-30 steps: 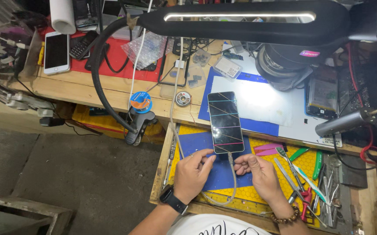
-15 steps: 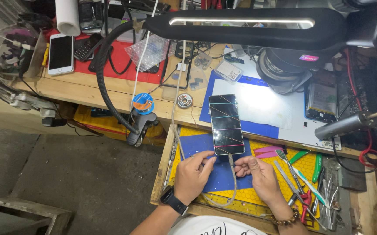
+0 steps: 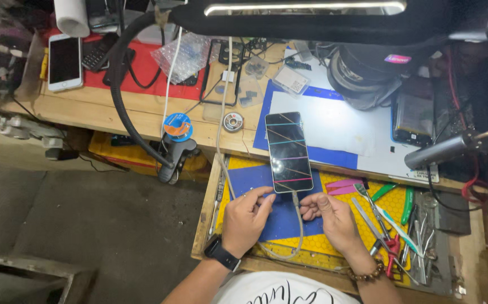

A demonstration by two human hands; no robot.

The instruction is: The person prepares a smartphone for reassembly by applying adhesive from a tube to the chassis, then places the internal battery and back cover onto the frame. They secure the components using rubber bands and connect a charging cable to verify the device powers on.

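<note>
Hands (image 3: 249,219) curled beside phone (image 3: 288,151)

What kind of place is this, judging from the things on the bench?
Probably a phone repair bench: a dark smartphone with a cable plugged in, tweezers and screwdrivers in an open drawer, and a solder spool nearby.

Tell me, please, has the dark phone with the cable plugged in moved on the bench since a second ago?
No. The dark phone lies across the same bench edge, its top on the blue mat, both hands below it.
</note>
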